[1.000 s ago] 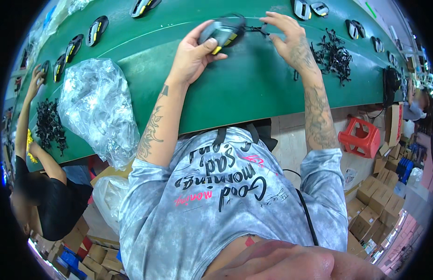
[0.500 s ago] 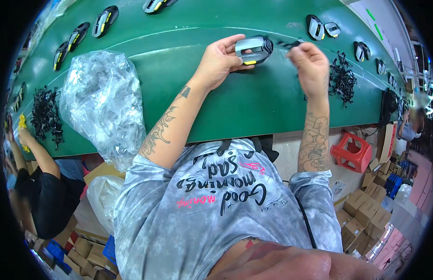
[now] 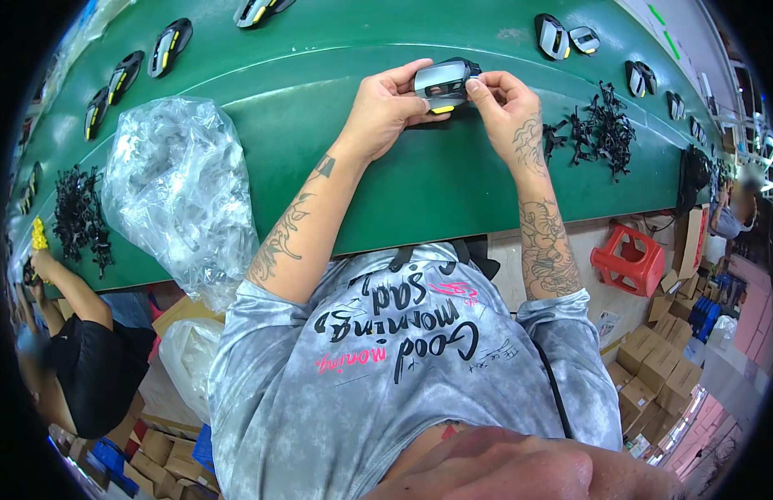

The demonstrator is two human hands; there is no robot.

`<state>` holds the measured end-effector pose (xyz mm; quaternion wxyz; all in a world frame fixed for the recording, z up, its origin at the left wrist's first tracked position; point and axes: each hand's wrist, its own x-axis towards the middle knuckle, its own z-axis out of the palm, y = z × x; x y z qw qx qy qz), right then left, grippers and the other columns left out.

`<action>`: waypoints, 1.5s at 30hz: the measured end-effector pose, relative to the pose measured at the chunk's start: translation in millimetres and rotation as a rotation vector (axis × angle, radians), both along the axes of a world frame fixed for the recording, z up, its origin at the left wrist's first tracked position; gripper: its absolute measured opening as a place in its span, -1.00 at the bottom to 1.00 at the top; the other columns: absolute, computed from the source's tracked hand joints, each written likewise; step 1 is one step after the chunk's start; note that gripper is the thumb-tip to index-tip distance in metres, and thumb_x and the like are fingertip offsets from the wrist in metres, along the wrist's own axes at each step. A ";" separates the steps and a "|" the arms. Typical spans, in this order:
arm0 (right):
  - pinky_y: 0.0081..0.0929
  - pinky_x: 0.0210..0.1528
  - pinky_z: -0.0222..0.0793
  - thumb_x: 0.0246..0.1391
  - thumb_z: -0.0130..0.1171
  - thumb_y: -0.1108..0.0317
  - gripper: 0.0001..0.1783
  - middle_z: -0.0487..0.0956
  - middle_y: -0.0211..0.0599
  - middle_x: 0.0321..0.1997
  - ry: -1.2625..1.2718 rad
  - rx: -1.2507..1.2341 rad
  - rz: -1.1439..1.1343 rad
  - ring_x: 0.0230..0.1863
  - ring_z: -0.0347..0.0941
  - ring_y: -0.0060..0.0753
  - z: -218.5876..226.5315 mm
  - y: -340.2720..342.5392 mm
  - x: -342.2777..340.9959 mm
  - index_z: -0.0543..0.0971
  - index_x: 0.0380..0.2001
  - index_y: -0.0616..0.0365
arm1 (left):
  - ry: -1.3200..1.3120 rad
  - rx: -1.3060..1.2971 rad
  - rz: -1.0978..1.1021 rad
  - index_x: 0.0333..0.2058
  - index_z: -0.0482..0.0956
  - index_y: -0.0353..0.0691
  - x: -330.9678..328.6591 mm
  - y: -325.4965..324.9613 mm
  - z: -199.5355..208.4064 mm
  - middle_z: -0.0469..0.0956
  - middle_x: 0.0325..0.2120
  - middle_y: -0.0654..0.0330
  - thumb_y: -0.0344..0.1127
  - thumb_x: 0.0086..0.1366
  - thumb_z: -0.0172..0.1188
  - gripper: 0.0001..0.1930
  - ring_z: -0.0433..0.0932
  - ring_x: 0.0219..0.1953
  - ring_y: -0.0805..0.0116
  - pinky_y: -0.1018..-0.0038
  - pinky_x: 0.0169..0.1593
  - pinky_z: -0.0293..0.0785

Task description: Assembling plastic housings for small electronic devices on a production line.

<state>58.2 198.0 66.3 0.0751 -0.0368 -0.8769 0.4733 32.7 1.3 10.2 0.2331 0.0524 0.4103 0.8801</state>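
Both my hands hold a black and grey computer mouse shell with a yellow strip just above the green conveyor belt. My left hand cups it from the left and underneath. My right hand pinches its right end with thumb and fingers. A pile of small black plastic parts lies on the belt just right of my right hand.
A crumpled clear plastic bag lies on the belt at left, with another pile of black parts beyond it. Several mouse shells sit along the belt's far side. A person works at left. A red stool and cardboard boxes stand at right.
My right hand has come back from the black parts on the right and closed on the mouse shell's end. The left hand has kept hold of the shell throughout.
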 end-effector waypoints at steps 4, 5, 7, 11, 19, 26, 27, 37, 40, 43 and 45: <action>-0.40 -0.17 0.53 0.17 0.37 0.18 -0.70 0.70 -0.12 -0.32 -0.032 0.155 0.050 -0.27 0.65 -0.29 23.6 -10.5 7.0 0.65 -0.33 0.25 | -0.028 -0.053 0.046 0.31 0.30 -0.52 2.0 1.6 4.8 0.53 0.11 -0.10 -0.63 0.36 0.17 -0.44 0.64 0.06 0.14 0.22 0.06 0.75; -0.40 -0.17 0.53 0.17 0.37 0.18 -0.70 0.70 -0.12 -0.32 -0.031 0.154 0.046 -0.27 0.65 -0.29 19.9 -7.2 5.8 0.65 -0.33 0.25 | -0.026 -0.054 0.043 0.31 0.30 -0.52 2.6 2.7 2.9 0.53 0.11 -0.10 -0.63 0.36 0.17 -0.44 0.64 0.06 0.14 0.22 0.06 0.75; -0.34 -0.03 0.53 0.11 0.43 0.12 -0.60 0.64 -0.03 -0.08 0.368 0.575 0.097 -0.08 0.62 -0.21 8.4 2.1 0.8 0.63 -0.16 0.22 | 0.033 -0.112 0.100 0.30 0.34 -0.50 4.3 5.2 -2.8 0.56 0.06 -0.09 -0.55 0.39 0.21 -0.47 0.67 -0.01 0.17 0.30 -0.01 0.77; -0.27 0.11 0.51 0.01 0.51 0.06 -0.35 0.53 0.01 0.09 -0.072 0.059 0.125 0.08 0.54 -0.11 -5.5 -3.2 -0.6 0.52 0.05 0.22 | 0.056 -0.215 0.076 0.30 0.35 -0.49 7.2 2.8 -3.6 0.58 0.05 -0.07 -0.55 0.39 0.19 -0.48 0.69 -0.05 0.19 0.33 -0.01 0.77; -0.34 0.10 0.50 -0.29 0.60 0.27 -0.15 0.43 -0.07 0.06 -0.125 -0.429 -0.002 0.03 0.47 -0.24 -29.8 -3.8 -10.9 0.42 0.11 0.21 | 0.173 -0.279 0.114 0.23 0.50 -0.40 10.7 8.7 -3.0 0.66 -0.12 0.09 -0.54 0.34 0.24 -0.53 0.67 -0.21 0.46 0.51 -0.14 0.74; -0.33 0.22 0.43 -0.07 0.60 0.13 -0.16 0.42 -0.14 0.14 -0.012 -0.377 0.104 0.12 0.44 -0.31 -49.6 -4.2 -7.9 0.39 0.20 0.18 | -0.012 -0.198 0.152 0.20 0.46 -0.50 10.6 3.5 1.8 0.59 0.00 -0.07 -0.65 0.41 0.03 -0.61 0.68 -0.07 0.19 0.28 -0.04 0.81; -0.33 0.22 0.43 -0.07 0.60 0.13 -0.16 0.42 -0.14 0.14 -0.012 -0.377 0.106 0.12 0.44 -0.31 -48.4 1.7 -4.9 0.39 0.20 0.18 | -0.012 -0.198 0.153 0.20 0.46 -0.50 13.1 3.6 3.1 0.59 0.00 -0.07 -0.65 0.41 0.03 -0.61 0.68 -0.07 0.19 0.28 -0.04 0.81; -0.51 0.00 0.53 0.05 0.50 0.36 -0.41 0.59 -0.28 -0.10 0.095 -0.713 0.101 -0.07 0.53 -0.52 -50.9 4.7 2.8 0.43 0.09 0.21 | 0.348 -0.423 0.009 0.32 0.24 -0.38 8.1 4.5 -3.0 0.42 0.13 -0.01 -0.61 0.11 0.35 -0.22 0.55 0.12 0.16 0.28 0.12 0.65; -0.55 -0.08 0.51 0.07 0.46 0.40 -0.49 0.63 -0.33 -0.22 -0.015 -0.692 0.043 -0.22 0.55 -0.57 -42.9 14.7 0.5 0.45 0.02 0.21 | 0.639 -0.792 0.109 0.27 0.37 -0.20 29.0 21.5 6.2 0.46 0.08 -0.01 -0.50 -0.03 0.46 -0.18 0.53 0.12 0.08 0.26 0.16 0.54; -0.57 -0.15 0.48 0.05 0.46 0.37 -0.54 0.61 -0.36 -0.25 0.065 -0.639 -0.010 -0.25 0.52 -0.60 -37.5 9.6 0.1 0.46 -0.05 0.18 | 0.612 -0.815 0.141 0.24 0.42 -0.21 28.6 30.5 4.2 0.42 0.09 0.01 -0.50 -0.05 0.48 -0.20 0.50 0.12 0.08 0.26 0.18 0.50; -0.58 -0.16 0.46 0.08 0.45 0.34 -0.55 0.61 -0.37 -0.25 0.054 -0.676 -0.049 -0.24 0.51 -0.61 -36.4 5.8 -0.5 0.46 -0.04 0.19 | 0.631 -0.776 0.183 0.22 0.44 -0.24 23.0 27.5 1.7 0.41 0.08 0.02 -0.49 -0.05 0.48 -0.23 0.48 0.11 0.09 0.29 0.17 0.49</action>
